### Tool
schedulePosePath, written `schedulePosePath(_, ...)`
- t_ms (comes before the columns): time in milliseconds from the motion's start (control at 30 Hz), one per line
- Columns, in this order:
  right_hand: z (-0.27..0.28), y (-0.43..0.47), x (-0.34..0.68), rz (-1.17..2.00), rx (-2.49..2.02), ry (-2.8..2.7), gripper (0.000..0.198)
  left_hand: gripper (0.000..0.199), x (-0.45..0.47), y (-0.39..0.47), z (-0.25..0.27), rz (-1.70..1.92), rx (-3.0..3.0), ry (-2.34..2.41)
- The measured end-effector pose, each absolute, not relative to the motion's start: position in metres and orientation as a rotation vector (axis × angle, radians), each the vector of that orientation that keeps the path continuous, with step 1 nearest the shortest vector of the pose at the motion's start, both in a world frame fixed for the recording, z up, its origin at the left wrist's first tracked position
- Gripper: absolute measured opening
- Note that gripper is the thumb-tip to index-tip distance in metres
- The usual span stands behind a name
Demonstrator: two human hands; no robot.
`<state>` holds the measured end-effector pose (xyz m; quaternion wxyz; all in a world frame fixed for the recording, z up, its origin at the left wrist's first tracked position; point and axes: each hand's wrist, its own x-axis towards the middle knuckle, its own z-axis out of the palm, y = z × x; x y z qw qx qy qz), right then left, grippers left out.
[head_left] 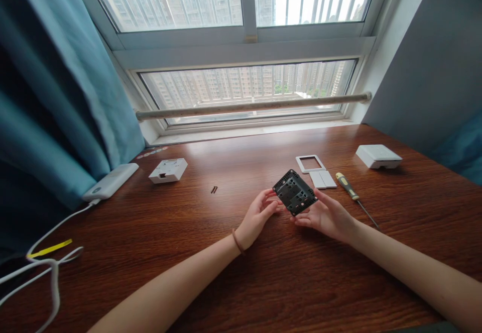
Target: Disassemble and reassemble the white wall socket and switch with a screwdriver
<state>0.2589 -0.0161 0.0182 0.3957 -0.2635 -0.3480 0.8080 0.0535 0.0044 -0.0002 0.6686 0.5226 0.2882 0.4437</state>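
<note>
A black wall-switch mounting plate (294, 192), with many slots and holes, is held tilted above the table between both hands. My left hand (260, 215) has its fingers at the plate's left edge, with a brown band around the wrist. On the opposite side, my right hand (326, 215) grips the plate's right and lower edge between thumb and fingers. Just beyond lie a white square frame (319, 159) and a white switch rocker panel (323, 179). A screwdriver (347, 186) with a yellow and grey handle rests to the right. Two small screws (214, 190) lie left of the hands.
White boxes (168, 170) (378, 156) stand at the far left and far right of the wooden table (196, 272). A white power strip (111, 182) with a cable and a yellow tie (50, 248) lies by the blue curtain (75, 62). A window with a rail (256, 106) is behind.
</note>
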Motion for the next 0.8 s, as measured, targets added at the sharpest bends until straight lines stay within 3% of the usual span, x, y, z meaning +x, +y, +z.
schedulePosePath(100, 0.013, -0.015, 0.258, 1.742, -0.787, -1.064, 0.041, 0.050, 0.052, 0.005, -0.002, 1.015, 1.183, 0.669)
schedulePosePath(267, 0.008, -0.012, 0.261, 1.234, -0.863, -1.570, 0.066, 0.068, 0.052, 0.003, 0.003, 1.087, 1.224, 0.696)
schedulePosePath(367, 0.008, -0.011, 0.263, 1.011, -0.868, -1.758, 0.069, 0.071, 0.052, 0.003, 0.004, 1.061, 1.240, 0.714)
schedulePosePath(800, 0.003, -0.004, 0.271, 1.076, -0.838, -1.899, 0.077, 0.091, 0.054, 0.003, -0.007, 1.031, 1.592, 0.818)
